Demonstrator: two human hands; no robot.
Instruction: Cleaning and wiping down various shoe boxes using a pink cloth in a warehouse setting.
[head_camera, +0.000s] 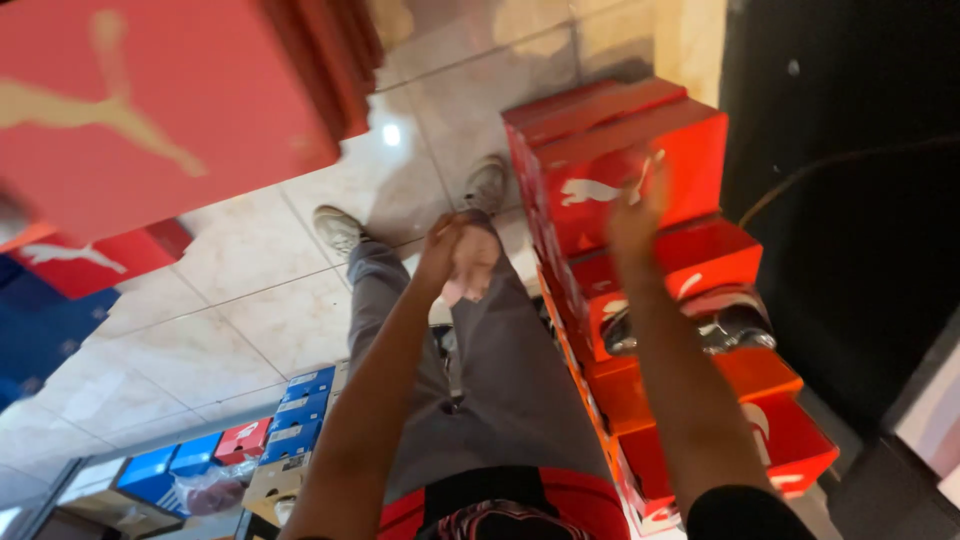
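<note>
My right hand (636, 215) lies flat, fingers spread, against the side of the top red cardboard shoebox (620, 160) with a white animal mark; it presses rather than grasps. That box crowns a stack of red shoeboxes (700, 400) on my right, one of them open with a dark shoe (725, 325) inside. My left hand (462, 255) hangs loosely curled and empty over my grey trousers (500, 370). Below is pale tiled floor (240, 320), with blue and red boxes (290, 420) lower left.

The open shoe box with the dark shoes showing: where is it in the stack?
In the head view, the open shoe box sits midway in the red box stack right of the person's legs, just past the right hand.
</note>
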